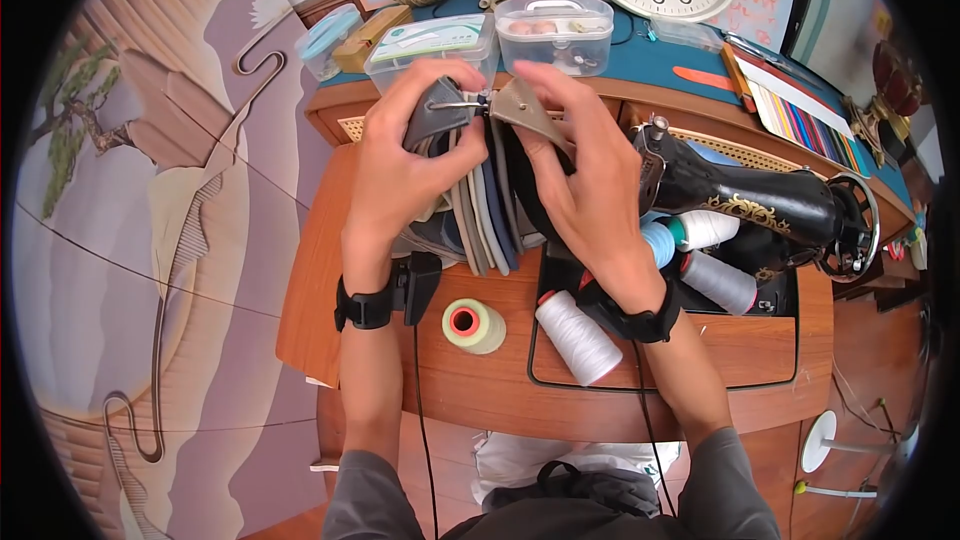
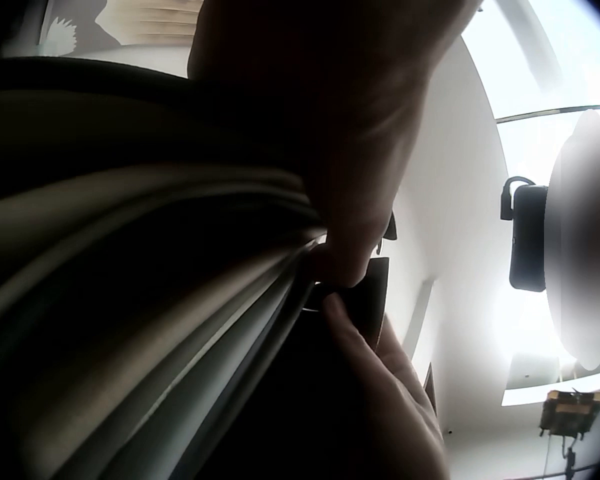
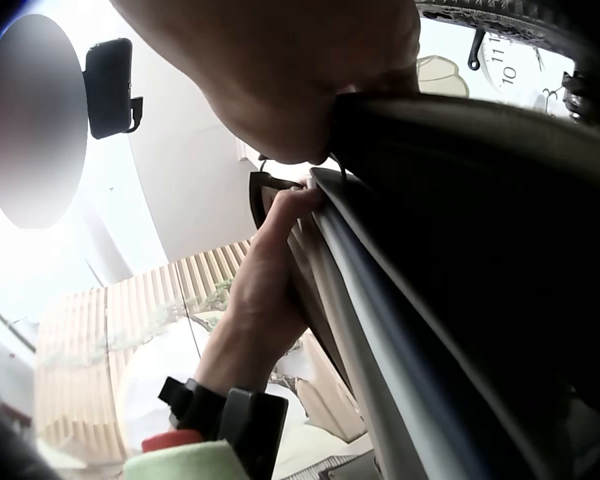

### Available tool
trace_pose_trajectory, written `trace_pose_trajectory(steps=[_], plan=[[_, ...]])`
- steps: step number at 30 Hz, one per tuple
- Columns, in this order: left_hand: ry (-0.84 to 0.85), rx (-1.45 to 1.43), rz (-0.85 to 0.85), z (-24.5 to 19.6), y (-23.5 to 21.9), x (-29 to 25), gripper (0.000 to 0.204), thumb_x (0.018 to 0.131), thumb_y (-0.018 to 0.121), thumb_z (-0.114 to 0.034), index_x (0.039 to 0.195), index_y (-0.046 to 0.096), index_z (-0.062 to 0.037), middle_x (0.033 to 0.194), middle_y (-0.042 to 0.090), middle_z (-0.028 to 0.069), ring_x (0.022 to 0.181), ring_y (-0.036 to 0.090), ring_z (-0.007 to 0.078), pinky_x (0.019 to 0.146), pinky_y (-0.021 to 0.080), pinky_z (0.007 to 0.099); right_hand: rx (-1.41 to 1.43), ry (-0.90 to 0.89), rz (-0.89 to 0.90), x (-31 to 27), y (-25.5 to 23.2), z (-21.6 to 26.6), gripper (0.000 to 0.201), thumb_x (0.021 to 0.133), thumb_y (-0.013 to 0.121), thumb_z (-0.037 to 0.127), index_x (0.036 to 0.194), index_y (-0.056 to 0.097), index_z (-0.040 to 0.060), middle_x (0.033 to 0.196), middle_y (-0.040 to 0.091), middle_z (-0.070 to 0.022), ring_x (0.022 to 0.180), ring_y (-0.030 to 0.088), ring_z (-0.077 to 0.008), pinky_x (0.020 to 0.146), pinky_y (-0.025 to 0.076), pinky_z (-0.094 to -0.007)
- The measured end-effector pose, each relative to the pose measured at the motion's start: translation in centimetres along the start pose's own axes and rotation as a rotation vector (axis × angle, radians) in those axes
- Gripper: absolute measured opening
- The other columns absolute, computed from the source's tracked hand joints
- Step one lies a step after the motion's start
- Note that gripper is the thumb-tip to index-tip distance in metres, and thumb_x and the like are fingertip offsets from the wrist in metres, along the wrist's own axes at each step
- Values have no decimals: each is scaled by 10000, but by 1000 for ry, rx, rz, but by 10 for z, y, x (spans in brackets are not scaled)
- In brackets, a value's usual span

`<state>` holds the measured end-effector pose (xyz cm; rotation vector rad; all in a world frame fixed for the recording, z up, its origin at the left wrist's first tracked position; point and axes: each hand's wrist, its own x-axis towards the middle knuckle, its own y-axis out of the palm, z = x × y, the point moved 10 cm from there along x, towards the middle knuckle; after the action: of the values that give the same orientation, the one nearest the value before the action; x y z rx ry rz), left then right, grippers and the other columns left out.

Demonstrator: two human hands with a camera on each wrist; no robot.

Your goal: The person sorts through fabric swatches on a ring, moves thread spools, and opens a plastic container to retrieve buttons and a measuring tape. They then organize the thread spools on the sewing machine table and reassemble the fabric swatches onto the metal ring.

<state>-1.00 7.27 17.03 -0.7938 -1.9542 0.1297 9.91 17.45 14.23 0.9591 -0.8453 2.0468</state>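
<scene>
A thick bundle of material swatches (image 1: pixel 487 220) in greys, beige and navy hangs from a metal ring (image 1: pixel 452 105) above the wooden table. My left hand (image 1: pixel 395 165) pinches the corner of a dark grey swatch (image 1: pixel 430 127), through which the ring passes. Opposite it, my right hand (image 1: pixel 590 170) grips a taupe swatch (image 1: pixel 512 108) with a hole near its corner. Both hands meet at the top of the bundle, their fingertips close to the ring. The swatches fan downward in the left wrist view, where the right hand (image 2: pixel 385 390) shows beyond them.
A black sewing machine (image 1: pixel 750 195) stands on the right. A pale yellow thread spool (image 1: pixel 474 326), a white spool (image 1: pixel 580 338) and a grey spool (image 1: pixel 718 282) lie near the forearms. Two clear plastic boxes (image 1: pixel 555 38) sit on the shelf behind, beside a colour card (image 1: pixel 800 105).
</scene>
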Motion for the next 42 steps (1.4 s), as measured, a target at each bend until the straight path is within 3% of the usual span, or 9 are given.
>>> trace_pose_trajectory(steps=[4,17,23,26,28,32,34,38,42], plan=[[71,37,44,-12,6,-1,265,753,705,8,1006,626,-16,971,634,61,936,610,200,884,483,305,-40,-109,-114,3,-14,8,295,875,689,74,1168,669,104,987,724,-84,850,706,-286,684,561,-353],[4,52,4,-19,9,2,212,727,700,24,929,637,8,897,637,58,850,620,170,819,491,285,1,-156,-174,6,-20,16,244,866,695,41,1109,710,63,966,731,-125,834,715,-288,685,562,-320],[-11,-4,37,-13,5,-1,202,722,668,28,920,632,19,878,639,58,811,622,156,787,496,274,237,60,-118,6,-14,-7,207,898,653,19,1092,720,43,931,733,-144,788,715,-253,696,545,-303],[-31,12,24,-10,1,-2,202,725,657,28,925,636,13,873,638,59,808,621,158,783,497,278,102,26,75,14,-11,7,185,934,619,45,1090,717,40,922,741,-143,788,730,-252,696,547,-304],[-53,28,10,-8,1,-2,199,728,655,22,925,642,4,877,643,62,797,618,161,771,499,283,116,193,174,11,-5,-7,194,971,588,85,1126,700,47,917,741,-155,823,734,-262,690,548,-300],[-76,14,49,-6,5,-3,190,727,647,30,914,638,-4,885,653,62,801,628,167,776,502,284,486,257,-80,6,-10,-25,198,988,581,113,1146,685,55,902,740,-156,807,730,-263,680,548,-307],[-66,7,94,-3,10,-4,214,752,664,22,958,621,-17,895,661,57,836,643,158,801,504,282,166,204,-21,7,-13,-10,193,975,608,134,1132,681,49,911,740,-145,826,729,-257,684,552,-312],[-131,-4,-21,-1,4,-3,256,781,688,4,1018,598,-33,902,663,47,875,647,140,821,505,281,93,-70,-33,7,-7,11,202,928,670,149,1100,690,47,938,728,-138,819,715,-263,675,555,-335],[-163,-105,-75,2,2,-4,281,798,702,-14,1052,587,-44,902,662,36,884,641,123,818,507,281,87,-29,-24,5,-6,-1,184,941,652,141,1094,691,46,874,711,-144,750,700,-264,656,539,-327]])
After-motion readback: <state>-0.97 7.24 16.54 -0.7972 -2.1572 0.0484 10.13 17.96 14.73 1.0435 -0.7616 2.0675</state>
